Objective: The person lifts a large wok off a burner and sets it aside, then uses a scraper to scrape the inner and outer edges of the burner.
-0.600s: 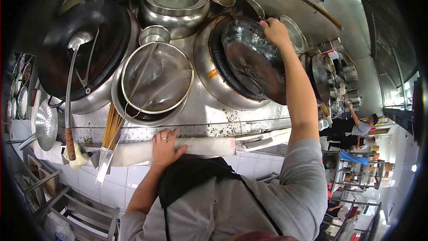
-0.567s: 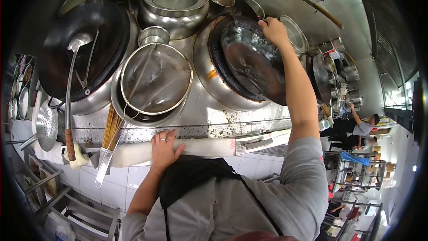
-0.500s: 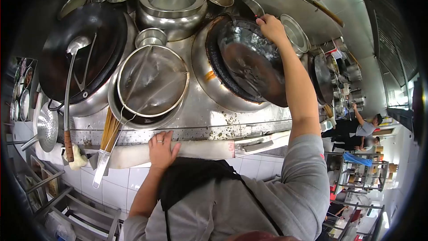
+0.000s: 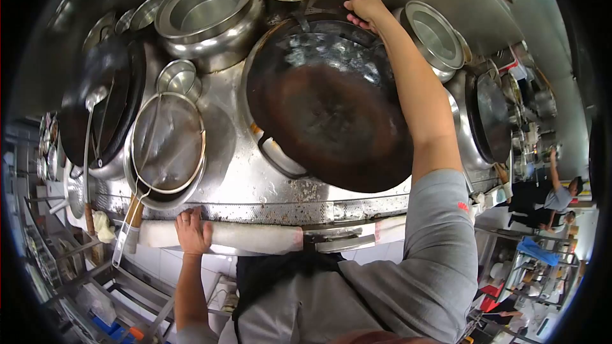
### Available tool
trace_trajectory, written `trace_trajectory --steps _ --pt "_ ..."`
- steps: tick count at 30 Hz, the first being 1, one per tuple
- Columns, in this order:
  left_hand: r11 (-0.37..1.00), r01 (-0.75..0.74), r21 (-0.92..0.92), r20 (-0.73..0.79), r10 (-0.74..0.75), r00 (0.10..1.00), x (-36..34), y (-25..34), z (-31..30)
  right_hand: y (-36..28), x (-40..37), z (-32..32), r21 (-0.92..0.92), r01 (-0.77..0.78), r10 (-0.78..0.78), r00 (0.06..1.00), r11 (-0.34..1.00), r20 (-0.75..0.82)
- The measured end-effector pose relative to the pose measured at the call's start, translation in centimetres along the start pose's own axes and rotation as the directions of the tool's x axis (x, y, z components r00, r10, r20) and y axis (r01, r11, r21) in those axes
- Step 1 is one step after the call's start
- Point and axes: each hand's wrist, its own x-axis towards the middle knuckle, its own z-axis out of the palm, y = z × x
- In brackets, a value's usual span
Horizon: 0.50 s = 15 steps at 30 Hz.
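My right hand (image 4: 368, 9) reaches over the stove, its fingers curled at the far right edge of a large dark wok (image 4: 331, 114). It appears to grip the wok there, though the exact hold is hidden. The wok sits tilted over its burner, and a loop handle (image 4: 280, 159) shows at its near left edge. My left hand (image 4: 194, 232), with a ring on one finger, lies with fingers stretched out on the white cloth (image 4: 255, 237) along the stove's front edge.
To the left, a round strainer (image 4: 169, 143) rests over a bowl, and a ladle (image 4: 95, 95) lies in another wok (image 4: 121, 114). Metal pots (image 4: 204, 44) line the back. Another wok (image 4: 493, 118) stands right. People (image 4: 556, 197) work farther right.
The wok has swung from a steep tilt on the right to face me more, shifting left and nearer. My right hand stays at its far edge. The camera view has shifted.
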Motion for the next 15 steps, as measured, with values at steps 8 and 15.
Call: trace_trajectory --steps 8,15 --pt "0.996 0.014 0.082 0.043 -0.018 0.999 0.3 0.2 0.5 1.0 3.6 -3.1 -0.173 0.124 -0.1 0.985 0.977 0.143" --pt "0.996 0.017 0.089 0.054 -0.022 0.998 0.1 -0.2 0.7 0.2 -0.7 -6.2 -0.302 0.238 -0.192 0.966 0.923 0.174"
